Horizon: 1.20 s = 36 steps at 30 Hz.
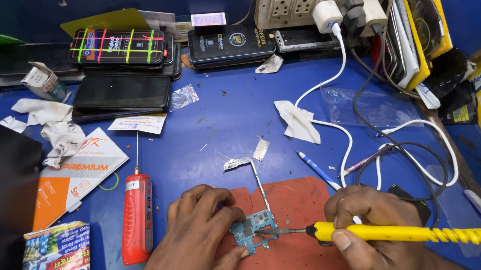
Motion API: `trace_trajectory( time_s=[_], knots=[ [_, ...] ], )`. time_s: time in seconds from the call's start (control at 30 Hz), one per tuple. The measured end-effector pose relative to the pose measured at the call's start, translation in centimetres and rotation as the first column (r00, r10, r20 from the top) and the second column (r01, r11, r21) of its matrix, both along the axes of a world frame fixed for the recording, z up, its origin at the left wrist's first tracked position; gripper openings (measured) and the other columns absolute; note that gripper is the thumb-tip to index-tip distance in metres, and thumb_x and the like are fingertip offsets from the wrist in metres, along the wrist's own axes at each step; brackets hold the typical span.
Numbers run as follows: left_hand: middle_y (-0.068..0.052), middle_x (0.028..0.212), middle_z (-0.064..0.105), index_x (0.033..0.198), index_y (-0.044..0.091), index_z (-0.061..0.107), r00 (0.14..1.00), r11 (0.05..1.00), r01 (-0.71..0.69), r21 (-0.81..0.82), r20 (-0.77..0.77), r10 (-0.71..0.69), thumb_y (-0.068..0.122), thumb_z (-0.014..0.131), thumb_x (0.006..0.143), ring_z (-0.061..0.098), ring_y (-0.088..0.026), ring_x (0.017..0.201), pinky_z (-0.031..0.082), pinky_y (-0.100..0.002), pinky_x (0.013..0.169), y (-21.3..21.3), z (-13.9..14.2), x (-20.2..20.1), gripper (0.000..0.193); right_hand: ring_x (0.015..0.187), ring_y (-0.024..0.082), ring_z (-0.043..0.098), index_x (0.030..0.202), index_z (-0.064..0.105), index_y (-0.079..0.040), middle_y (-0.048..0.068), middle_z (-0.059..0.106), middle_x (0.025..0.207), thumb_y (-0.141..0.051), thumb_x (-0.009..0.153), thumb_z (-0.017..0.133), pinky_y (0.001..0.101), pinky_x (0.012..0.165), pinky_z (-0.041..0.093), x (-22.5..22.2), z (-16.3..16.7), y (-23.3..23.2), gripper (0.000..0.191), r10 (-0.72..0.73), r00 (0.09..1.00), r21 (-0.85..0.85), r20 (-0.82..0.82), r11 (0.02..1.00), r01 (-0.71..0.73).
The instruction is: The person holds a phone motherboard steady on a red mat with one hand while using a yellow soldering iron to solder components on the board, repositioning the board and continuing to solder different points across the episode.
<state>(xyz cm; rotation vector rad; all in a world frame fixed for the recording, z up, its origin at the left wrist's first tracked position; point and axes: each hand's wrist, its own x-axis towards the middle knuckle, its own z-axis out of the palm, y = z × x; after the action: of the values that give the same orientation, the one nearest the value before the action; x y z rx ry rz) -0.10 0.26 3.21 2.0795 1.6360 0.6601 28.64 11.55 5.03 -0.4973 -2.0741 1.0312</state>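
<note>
Here, in the head view, I am watching the left hand (203, 242) pressing its fingers down on a small blue circuit board (253, 230) lying on the red mat (302, 204), while the right hand (371, 227) is gripping a yellow soldering iron (405, 232) with its tip touching the board's right edge. I am judging the work as mid-way: the board is lying bare, nothing is being refitted yet, and the red screwdriver (137, 218) is sitting untouched beside the left hand.
</note>
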Motion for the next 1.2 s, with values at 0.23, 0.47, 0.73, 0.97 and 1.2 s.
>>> trace_trajectory(
  time_s=[0.23, 0.47, 0.73, 0.97, 1.2],
  knots=[
    [-0.012, 0.131, 0.053, 0.111, 0.009, 0.067, 1.0, 1.0, -0.003, 0.001, 0.008, 0.003, 0.028, 0.084, 0.07, 0.041, -0.036, 0.133, 0.031, -0.053, 0.101, 0.1, 0.2, 0.1, 0.047, 0.067, 0.014, 0.067, 0.092, 0.058, -0.005, 0.005, 0.065, 0.07, -0.011, 0.089, 0.066, 0.0283, 0.061, 0.056, -0.1, 0.0, 0.0, 0.011, 0.004, 1.0, -0.001, -0.019, 1.0, -0.004],
    [-0.012, 0.131, 0.054, 0.112, 0.011, 0.067, 1.0, 0.999, 0.005, 0.034, 0.016, -0.005, 0.029, 0.083, 0.072, 0.042, -0.035, 0.133, 0.031, -0.053, 0.103, -0.1, -0.6, -0.2, 0.047, 0.067, 0.014, 0.067, 0.091, 0.058, -0.005, 0.005, 0.066, 0.07, -0.011, 0.089, 0.066, 0.0282, 0.061, 0.055, -0.1, -0.1, 0.2, 0.011, 0.008, 1.0, 0.016, -0.001, 1.0, -0.008],
    [-0.013, 0.131, 0.054, 0.11, 0.009, 0.068, 1.0, 1.0, 0.001, 0.015, 0.007, -0.001, 0.029, 0.084, 0.069, 0.042, -0.038, 0.132, 0.03, -0.057, 0.106, 0.2, -0.3, -0.1, 0.048, 0.068, 0.014, 0.067, 0.093, 0.057, -0.006, 0.006, 0.067, 0.072, -0.011, 0.088, 0.067, 0.0279, 0.061, 0.055, 0.3, -0.3, 0.3, 0.012, 0.022, 0.999, 0.016, 0.045, 1.0, -0.023],
    [-0.013, 0.131, 0.054, 0.111, 0.009, 0.068, 1.0, 1.0, 0.003, -0.004, 0.015, -0.003, 0.029, 0.084, 0.07, 0.042, -0.037, 0.133, 0.029, -0.055, 0.103, 0.2, -0.4, -0.1, 0.048, 0.068, 0.013, 0.068, 0.092, 0.056, -0.007, 0.007, 0.067, 0.072, -0.011, 0.088, 0.067, 0.0279, 0.061, 0.056, 0.5, -0.5, 0.5, 0.013, 0.014, 0.998, 0.003, 0.054, 1.0, -0.014],
    [-0.012, 0.131, 0.053, 0.112, 0.009, 0.068, 1.0, 1.0, -0.004, -0.006, 0.021, 0.004, 0.029, 0.084, 0.07, 0.042, -0.037, 0.133, 0.03, -0.054, 0.103, -0.2, -1.5, -0.3, 0.048, 0.068, 0.013, 0.068, 0.093, 0.056, -0.007, 0.007, 0.067, 0.073, -0.011, 0.089, 0.068, 0.0278, 0.061, 0.055, 0.5, -0.5, 0.5, 0.013, 0.019, 0.998, 0.012, 0.052, 1.0, -0.02]
  ],
)
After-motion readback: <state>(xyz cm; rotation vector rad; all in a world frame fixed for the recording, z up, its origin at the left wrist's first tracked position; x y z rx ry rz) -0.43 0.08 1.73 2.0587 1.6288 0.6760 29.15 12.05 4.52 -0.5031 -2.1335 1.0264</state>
